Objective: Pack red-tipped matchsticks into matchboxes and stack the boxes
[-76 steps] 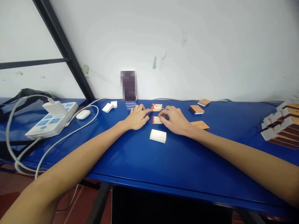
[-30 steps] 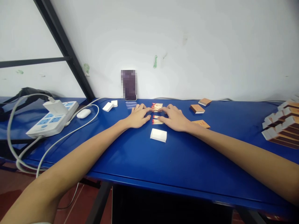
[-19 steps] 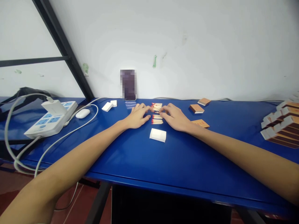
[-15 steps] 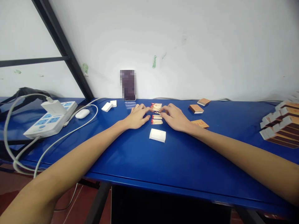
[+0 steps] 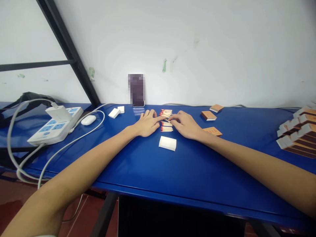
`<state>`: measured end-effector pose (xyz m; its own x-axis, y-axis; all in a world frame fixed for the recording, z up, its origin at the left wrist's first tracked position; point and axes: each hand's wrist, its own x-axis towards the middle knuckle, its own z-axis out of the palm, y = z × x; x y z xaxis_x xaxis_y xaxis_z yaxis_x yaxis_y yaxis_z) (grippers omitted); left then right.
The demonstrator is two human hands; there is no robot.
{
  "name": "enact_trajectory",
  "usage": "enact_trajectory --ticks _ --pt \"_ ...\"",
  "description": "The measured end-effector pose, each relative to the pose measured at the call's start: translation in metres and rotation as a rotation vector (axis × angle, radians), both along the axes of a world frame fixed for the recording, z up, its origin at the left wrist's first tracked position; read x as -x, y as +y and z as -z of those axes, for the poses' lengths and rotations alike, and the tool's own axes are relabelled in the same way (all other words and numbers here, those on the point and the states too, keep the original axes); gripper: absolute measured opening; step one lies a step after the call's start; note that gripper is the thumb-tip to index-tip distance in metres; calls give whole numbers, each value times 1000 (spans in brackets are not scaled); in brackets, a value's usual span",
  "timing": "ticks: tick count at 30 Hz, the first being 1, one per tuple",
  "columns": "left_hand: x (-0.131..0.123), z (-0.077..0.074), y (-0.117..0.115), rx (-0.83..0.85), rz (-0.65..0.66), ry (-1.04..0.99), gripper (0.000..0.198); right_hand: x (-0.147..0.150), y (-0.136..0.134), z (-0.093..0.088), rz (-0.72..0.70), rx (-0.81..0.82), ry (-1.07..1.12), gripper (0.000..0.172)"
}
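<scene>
Matches with red heads lie side by side on the blue table, heads to the left; the farther ones are less even. My left hand rests at their left, its index finger stretched out onto the matches and the other fingers loosely bent. At their right, my right hand has thumb and index finger closed around the end of a slanting match. The exact contact at the fingertips is small and partly hidden. Just nearer to me sits a white matchbox tray.
Orange matchbox sleeves lie beyond my right wrist. Stacked matchboxes stand far right. Two small white boxes, a white earphone case and a power strip with cables are at left. A phone leans against the wall.
My left index finger has straightened and reached farther right over the matches. The right hand stays almost in place beside them. The whole view has shifted slightly.
</scene>
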<state>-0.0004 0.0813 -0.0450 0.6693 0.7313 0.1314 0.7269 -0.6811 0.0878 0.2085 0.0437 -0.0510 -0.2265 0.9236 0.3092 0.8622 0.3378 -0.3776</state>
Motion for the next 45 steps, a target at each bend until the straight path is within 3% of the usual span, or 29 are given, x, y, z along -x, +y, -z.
enact_trajectory --ticks 10,30,35,41,45 --pt "0 -1 -3 -32 15 -10 48 -1 -3 5 -101 -105 11 36" --pt "3 1 -3 -55 79 -127 28 1 -3 6 -9 -63 -60 38" --pt "4 1 -3 -77 104 -148 32 0 -2 3 0 -41 13 28" --pt "3 -2 -4 -106 231 -86 39 -1 0 2 15 -35 50 28" --pt "3 -2 -5 -116 183 -92 43 -2 1 3 -5 -25 32 31"
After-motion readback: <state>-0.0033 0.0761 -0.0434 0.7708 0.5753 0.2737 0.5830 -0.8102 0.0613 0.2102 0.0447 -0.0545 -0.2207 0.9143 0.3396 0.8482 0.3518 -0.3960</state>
